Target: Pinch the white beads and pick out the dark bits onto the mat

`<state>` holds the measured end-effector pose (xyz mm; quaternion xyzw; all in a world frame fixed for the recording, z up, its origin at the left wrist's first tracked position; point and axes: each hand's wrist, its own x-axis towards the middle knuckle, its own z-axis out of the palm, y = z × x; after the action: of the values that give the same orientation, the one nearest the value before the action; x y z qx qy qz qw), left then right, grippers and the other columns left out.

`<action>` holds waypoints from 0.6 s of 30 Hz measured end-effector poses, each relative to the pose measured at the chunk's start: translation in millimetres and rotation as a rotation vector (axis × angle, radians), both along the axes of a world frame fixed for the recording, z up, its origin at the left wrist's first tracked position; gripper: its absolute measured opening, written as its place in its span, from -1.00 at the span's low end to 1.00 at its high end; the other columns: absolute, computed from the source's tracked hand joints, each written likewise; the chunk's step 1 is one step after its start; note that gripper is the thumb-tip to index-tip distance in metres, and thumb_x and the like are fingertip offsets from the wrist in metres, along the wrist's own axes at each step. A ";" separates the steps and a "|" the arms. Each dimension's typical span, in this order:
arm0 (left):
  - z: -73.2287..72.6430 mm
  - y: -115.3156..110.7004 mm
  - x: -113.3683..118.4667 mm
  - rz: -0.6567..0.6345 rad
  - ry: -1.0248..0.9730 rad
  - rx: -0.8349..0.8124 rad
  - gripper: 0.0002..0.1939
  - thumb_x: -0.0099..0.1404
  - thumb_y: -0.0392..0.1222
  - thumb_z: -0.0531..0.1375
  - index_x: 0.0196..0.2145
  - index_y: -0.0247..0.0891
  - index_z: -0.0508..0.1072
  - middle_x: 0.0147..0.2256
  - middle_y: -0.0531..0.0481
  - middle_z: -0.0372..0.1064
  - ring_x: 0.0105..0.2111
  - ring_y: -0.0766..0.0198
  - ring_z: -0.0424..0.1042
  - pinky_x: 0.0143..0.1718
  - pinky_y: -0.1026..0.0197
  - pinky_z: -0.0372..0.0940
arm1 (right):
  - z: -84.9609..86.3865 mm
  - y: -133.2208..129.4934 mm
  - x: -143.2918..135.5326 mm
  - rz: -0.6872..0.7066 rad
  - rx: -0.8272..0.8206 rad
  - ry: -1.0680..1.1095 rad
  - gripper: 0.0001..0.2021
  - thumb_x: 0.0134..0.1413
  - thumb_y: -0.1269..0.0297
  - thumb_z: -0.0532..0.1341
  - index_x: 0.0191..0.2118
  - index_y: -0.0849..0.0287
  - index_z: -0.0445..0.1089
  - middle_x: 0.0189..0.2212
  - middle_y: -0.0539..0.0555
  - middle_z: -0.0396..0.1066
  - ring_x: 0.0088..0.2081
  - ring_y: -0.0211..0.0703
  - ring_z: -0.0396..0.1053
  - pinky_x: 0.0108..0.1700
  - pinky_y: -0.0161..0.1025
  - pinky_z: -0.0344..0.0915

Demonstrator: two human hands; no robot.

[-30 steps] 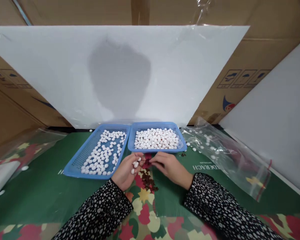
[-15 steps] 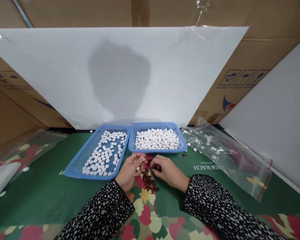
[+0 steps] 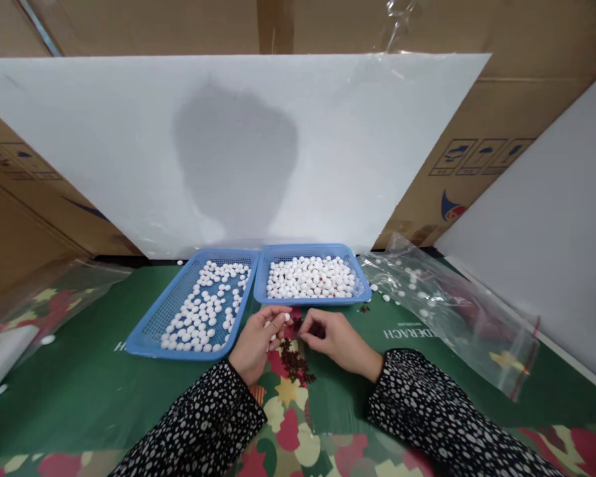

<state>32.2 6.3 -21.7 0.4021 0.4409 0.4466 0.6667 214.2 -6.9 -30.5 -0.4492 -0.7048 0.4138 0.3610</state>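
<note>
My left hand [image 3: 255, 342] is closed, with a small white ball [image 3: 287, 317] pinched between thumb and forefinger. More white shows among its curled fingers. Just to its right, my right hand [image 3: 338, 341] has thumb and forefinger pressed together; whatever is in that pinch is too small to make out. Under and between the hands lies a heap of tiny dark red-brown bits [image 3: 298, 364]. Beyond them stand two blue mesh baskets. The left basket [image 3: 151, 317] holds a loose spread of white balls, and the right basket [image 3: 305, 302] a denser pile with reddish specks among them.
A clear plastic bag [image 3: 457, 318] with some white balls lies at the right, loose balls beside it. Another clear bag [image 3: 59, 291] and a white packet [image 3: 7, 361] are at the left. A white board [image 3: 338, 152] against cardboard closes off the back.
The ball at my left fingertips now shows more plainly. My right thumb and forefinger have come together, the hand staying close by. The baskets have not been moved.
</note>
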 end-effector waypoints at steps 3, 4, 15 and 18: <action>0.3 0.0 -0.1 0.009 0.002 -0.024 -0.54 -0.02 -0.03 0.45 -0.22 -0.34 0.50 -0.53 0.10 0.29 -0.62 0.51 0.09 -0.68 0.43 -0.11 | 2.4 0.9 1.5 0.012 -0.163 0.261 -0.92 0.08 0.32 0.29 -0.38 0.19 0.44 -0.46 -0.03 0.42 -0.46 -0.26 0.29 -0.36 -0.31 0.22; 0.6 0.0 0.0 0.003 0.006 -0.031 -0.55 -0.02 -0.03 0.45 -0.23 -0.34 0.50 -0.54 0.10 0.28 -0.63 0.52 0.08 -0.68 0.42 -0.12 | 2.3 1.1 0.6 0.009 -0.201 0.323 -0.89 0.09 0.27 0.30 -0.38 0.19 0.45 -0.46 -0.02 0.42 -0.46 -0.26 0.29 -0.36 -0.30 0.23; 2.3 -0.7 0.2 -0.062 -0.071 -0.043 -0.57 0.03 -0.02 0.44 -0.24 -0.35 0.48 -0.46 0.03 0.35 -0.58 0.49 0.17 -0.69 0.45 -0.10 | 2.4 1.5 -5.3 -0.094 -0.229 0.573 -0.80 -0.03 0.16 0.38 -0.36 0.19 0.49 -0.50 0.00 0.48 -0.46 -0.23 0.40 -0.36 -0.26 0.35; 1.9 -0.9 0.0 -0.076 -0.035 -0.032 -0.60 0.06 -0.01 0.42 -0.29 -0.38 0.48 -0.56 0.07 0.29 -0.65 0.53 0.06 -0.70 0.45 -0.15 | 3.4 0.9 -5.0 -0.069 -0.170 0.547 -0.83 0.01 0.21 0.37 -0.30 0.17 0.48 -0.43 0.02 0.52 -0.36 -0.18 0.46 -0.28 -0.24 0.37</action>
<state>32.2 5.4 -19.8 0.4001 0.4208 0.4210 0.6969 209.2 -6.1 -27.1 -0.3733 -0.5284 0.5645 0.5126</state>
